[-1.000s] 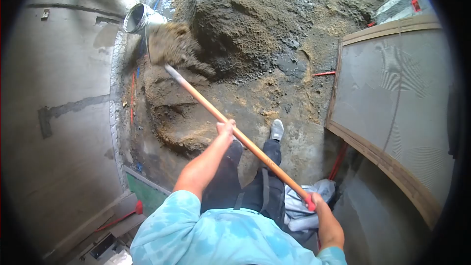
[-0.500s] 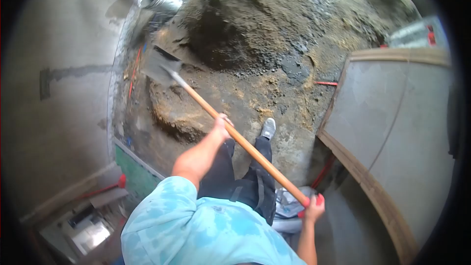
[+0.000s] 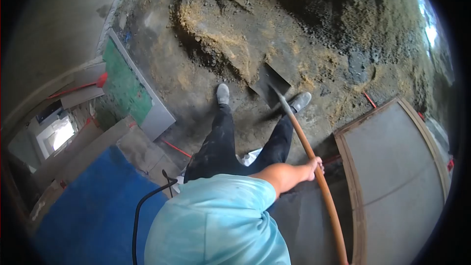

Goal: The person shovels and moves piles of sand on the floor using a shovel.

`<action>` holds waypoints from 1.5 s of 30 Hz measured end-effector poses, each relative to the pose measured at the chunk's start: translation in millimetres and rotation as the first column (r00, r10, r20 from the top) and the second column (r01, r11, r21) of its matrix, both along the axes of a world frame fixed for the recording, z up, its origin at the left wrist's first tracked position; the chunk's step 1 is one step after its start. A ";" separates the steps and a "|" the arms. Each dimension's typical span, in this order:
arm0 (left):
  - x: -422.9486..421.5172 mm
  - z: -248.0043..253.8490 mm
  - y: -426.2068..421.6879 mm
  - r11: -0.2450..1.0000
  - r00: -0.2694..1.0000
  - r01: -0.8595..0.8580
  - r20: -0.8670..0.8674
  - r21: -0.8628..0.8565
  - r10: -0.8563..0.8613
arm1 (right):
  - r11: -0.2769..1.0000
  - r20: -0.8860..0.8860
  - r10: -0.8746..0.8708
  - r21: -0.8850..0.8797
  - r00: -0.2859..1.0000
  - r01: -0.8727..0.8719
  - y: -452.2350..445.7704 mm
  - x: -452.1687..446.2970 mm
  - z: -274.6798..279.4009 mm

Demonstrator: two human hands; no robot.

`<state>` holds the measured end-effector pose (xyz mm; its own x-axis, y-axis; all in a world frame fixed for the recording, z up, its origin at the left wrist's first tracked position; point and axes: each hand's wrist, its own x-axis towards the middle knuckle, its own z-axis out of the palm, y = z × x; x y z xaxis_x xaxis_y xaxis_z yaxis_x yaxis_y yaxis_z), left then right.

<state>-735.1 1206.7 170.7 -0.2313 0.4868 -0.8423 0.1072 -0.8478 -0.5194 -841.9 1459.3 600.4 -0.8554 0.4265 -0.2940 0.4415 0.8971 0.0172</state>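
Observation:
My left hand point(image 3: 315, 168) is closed around the wooden handle of a shovel point(image 3: 321, 186), partway along its length. The shovel's dark metal blade point(image 3: 271, 86) is low at the ground between my shoes, close to the right one, with no load visible on it. Beyond the blade lies a low ridge of sandy mix point(image 3: 221, 39). A larger grey-brown heap point(image 3: 363, 10) rises at the upper right. The handle runs down to the bottom edge of the picture, where its far end is cut off. My right hand is out of sight.
A wood-framed grey panel point(image 3: 397, 162) stands at the right. To the left are a green board point(image 3: 125, 81), a blue surface point(image 3: 100, 206) and a black cable point(image 3: 136, 225). Red rods point(image 3: 369, 99) lie on the ground. A grey wall point(image 3: 59, 34) fills the upper left.
The blade has swung from the far left beside the heap back to my feet. The view has turned and the bucket has left it. My right hand has gone out of view.

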 end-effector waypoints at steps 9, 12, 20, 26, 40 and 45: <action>219.9 -147.2 -216.0 0.933 0.968 0.205 0.203 -0.297 -0.148 | 0.858 -0.007 -0.217 -0.479 0.976 0.187 -103.7 237.4 -225.1; 233.8 -155.1 -230.4 0.905 0.924 0.291 0.335 -0.309 -0.183 | 0.812 0.082 -0.191 -0.547 0.978 0.204 -96.5 252.0 -251.5; 197.0 -154.6 -194.4 0.857 0.868 0.407 0.425 -0.316 -0.255 | 0.744 0.171 -0.289 -0.579 0.942 0.334 -54.6 229.1 -265.1; 114.6 -97.1 -198.7 0.682 0.813 0.553 0.488 -0.479 -0.316 | 0.566 0.212 -0.443 -0.688 0.871 0.455 1.8 240.4 -302.1; -97.5 48.1 -310.2 0.108 0.880 0.377 0.320 -0.920 -0.351 | 0.333 0.531 -0.434 -0.656 0.727 0.678 -72.0 103.9 -374.3; -66.9 16.2 -300.1 0.499 0.931 0.354 0.245 -0.791 -0.272 | 0.808 -0.076 -0.173 -0.580 0.982 0.097 -65.3 101.8 -318.8</action>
